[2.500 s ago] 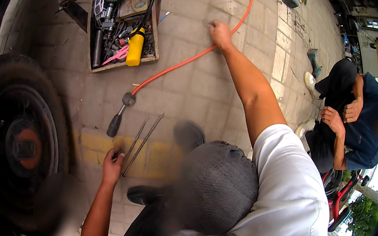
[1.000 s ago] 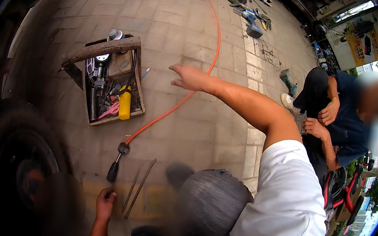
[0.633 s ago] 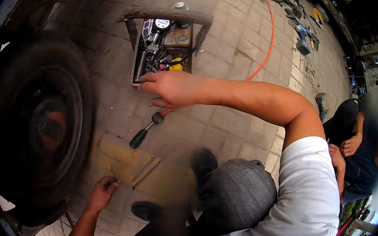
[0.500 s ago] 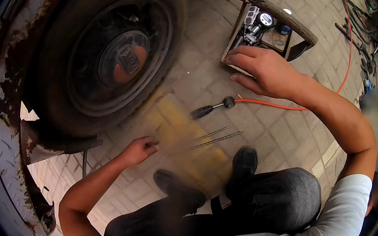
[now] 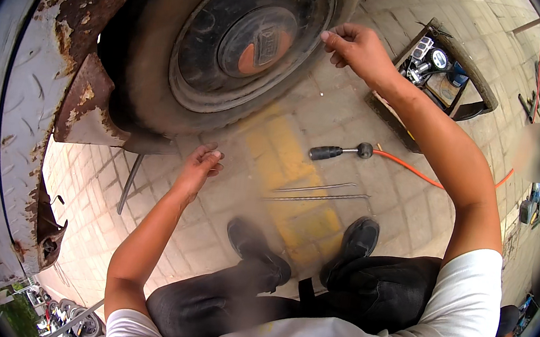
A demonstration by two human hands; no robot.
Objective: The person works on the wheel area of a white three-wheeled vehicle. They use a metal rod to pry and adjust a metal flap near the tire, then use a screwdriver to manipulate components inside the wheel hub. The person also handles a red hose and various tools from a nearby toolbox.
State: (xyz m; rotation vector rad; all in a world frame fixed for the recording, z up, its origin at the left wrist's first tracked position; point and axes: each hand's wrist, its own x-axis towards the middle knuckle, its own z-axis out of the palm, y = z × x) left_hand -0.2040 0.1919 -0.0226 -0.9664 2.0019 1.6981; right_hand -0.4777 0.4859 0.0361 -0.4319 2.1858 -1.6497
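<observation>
A dusty vehicle wheel with a dark tyre (image 5: 154,49) and a round hub cap (image 5: 258,42) fills the upper left. My right hand (image 5: 359,53) reaches to the tyre's right edge, thumb and forefinger pinched together; anything between them is too small to make out. Low beside the tyre's bottom, my left hand (image 5: 199,172) hovers above the paving with its fingers curled against the thumb, what they hold hidden. Between my hands and shoes lie two thin metal rods (image 5: 320,197) and a black-handled tool (image 5: 326,153) with a ball-shaped end, joined to an orange hose (image 5: 409,174).
An open wooden toolbox (image 5: 484,92) stands right of my right hand, holding a round gauge (image 5: 438,58) and small metal parts. Rusty bodywork (image 5: 85,91) borders the wheel on the left. Scattered tools lie along the far right, and another person (image 5: 504,335) is partly visible there.
My right hand has left the toolbox and moved left to the tyre edge. My left hand has risen slightly toward the tyre's bottom. The view has shifted, so the wheel appears further right.
</observation>
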